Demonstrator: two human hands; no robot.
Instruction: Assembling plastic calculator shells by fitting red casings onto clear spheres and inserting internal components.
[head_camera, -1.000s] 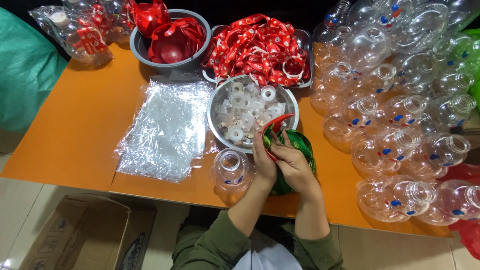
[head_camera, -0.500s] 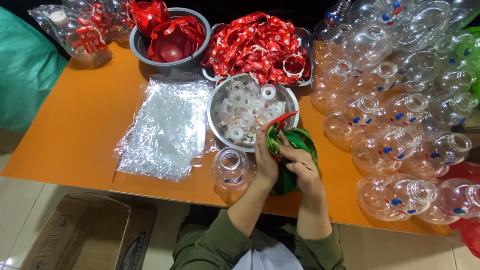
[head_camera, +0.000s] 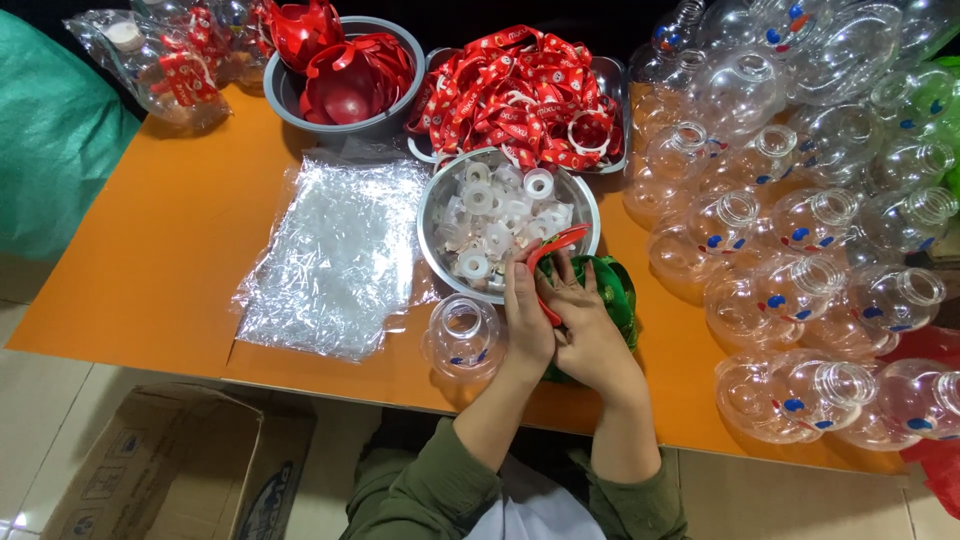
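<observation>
My left hand and my right hand are pressed together near the front edge of the orange table. Between them they grip a green plastic piece with a red strap curving out over the fingers. A clear round bottle lies on the table just left of my left hand. Just beyond my fingers stands a metal bowl filled with white plastic rings.
A crumpled clear plastic bag lies left of the bowl. Behind are a grey bowl of red shells and a tray of red straps. Many clear bottles crowd the right side. A cardboard box sits on the floor.
My hands have shifted slightly, working the red strap against the green piece; the strap end now arcs over my fingers. Nothing else has moved.
</observation>
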